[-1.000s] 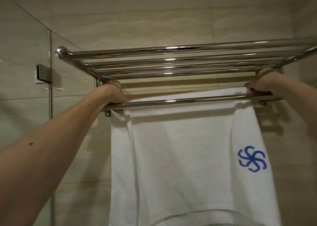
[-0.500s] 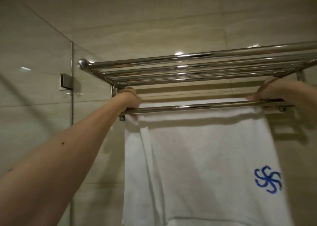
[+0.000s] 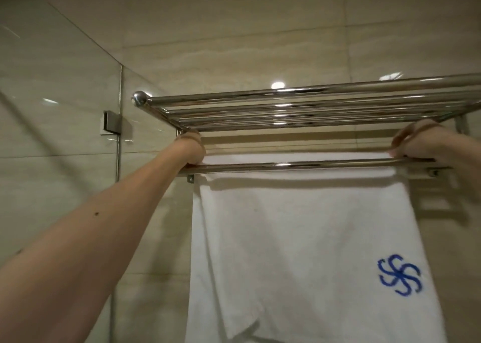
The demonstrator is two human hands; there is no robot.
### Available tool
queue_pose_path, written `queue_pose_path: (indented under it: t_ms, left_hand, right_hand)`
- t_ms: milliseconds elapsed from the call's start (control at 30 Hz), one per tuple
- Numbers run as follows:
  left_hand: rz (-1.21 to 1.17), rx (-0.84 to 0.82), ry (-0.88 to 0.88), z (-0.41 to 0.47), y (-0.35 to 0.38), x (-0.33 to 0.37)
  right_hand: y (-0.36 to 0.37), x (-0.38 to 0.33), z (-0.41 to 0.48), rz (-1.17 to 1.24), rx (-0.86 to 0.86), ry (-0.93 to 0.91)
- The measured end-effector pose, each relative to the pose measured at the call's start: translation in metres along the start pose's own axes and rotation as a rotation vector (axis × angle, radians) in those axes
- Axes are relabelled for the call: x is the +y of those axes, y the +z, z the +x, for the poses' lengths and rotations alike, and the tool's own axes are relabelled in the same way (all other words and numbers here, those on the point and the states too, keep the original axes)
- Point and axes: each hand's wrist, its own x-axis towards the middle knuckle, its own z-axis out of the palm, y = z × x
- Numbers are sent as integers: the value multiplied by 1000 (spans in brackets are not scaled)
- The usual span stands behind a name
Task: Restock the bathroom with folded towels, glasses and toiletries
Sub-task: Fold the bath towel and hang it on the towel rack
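Your left hand (image 3: 191, 147) and right hand (image 3: 416, 144) (9 and 3 o'clock) pinch the towel (image 3: 312, 238); level it along the rail (image 3: 299, 165).

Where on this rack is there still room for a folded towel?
The upper chrome bar shelf looks bare from its left end knob to the picture's right edge. The lower chrome rail is crowded: the white towel with blue logo drapes it, with left hand and right hand gripping its top corners.

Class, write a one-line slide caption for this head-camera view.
Left hand and right hand hold a white towel over the lower chrome bar.
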Motion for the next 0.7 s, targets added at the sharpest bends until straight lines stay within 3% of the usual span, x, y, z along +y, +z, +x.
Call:
queue_pose_path:
  t_ms: [167, 333, 467, 567, 633, 700]
  left_hand:
    - [165, -51, 132, 5, -1, -4]
    - [274, -34, 157, -6, -2, 2]
    - [130, 105, 106, -7, 2, -3]
    - [-157, 316, 201, -26, 6, -8]
    - [-239, 399, 313, -51, 6, -8]
    - [-223, 358, 448, -82, 4, -1]
  right_hand:
    - [-4, -1, -4, -51, 23, 16]
    - [-4, -9, -28, -265, 37, -42]
    - [-5, -19, -62, -213, 194, -134]
    - [3, -35, -111, -71, 342, -391]
    - [8, -41, -150, 24, 272, -513]
    - [12, -39, -187, 104, 213, -543]
